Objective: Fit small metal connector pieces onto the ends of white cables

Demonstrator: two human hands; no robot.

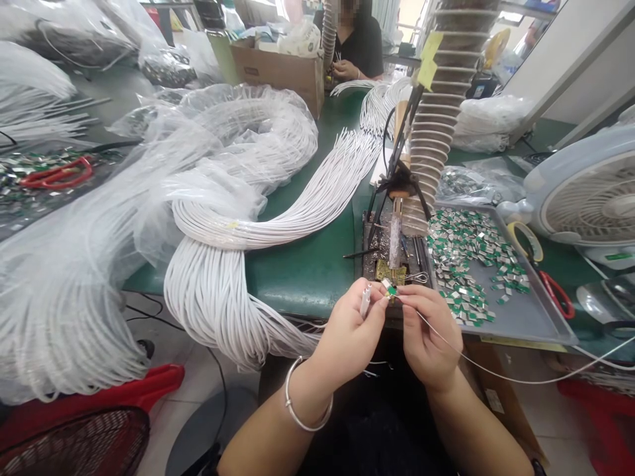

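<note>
Both hands meet in front of an upright soldering iron (395, 241), whose tip points down at a yellowish pad (384, 270). Between the closed thumb and finger of my left hand (350, 330) is a small green circuit board with a metal plug (389, 287). That hand's curled fingers also hold several white cable ends (366, 301). My right hand (430, 330) pinches a thin pale wire (489, 373) close to the board. The wire curves away to the right edge; whether it is solder or cable I cannot tell.
A grey tray (528, 317) of loose circuit boards (466, 254) stands at right, beside red-handled scissors (556, 294), tape (524, 241) and a fan (595, 192). White cable bundles (278, 231) cover the left. A ribbed duct (444, 112) rises behind the iron. Opposite sits a person (360, 43).
</note>
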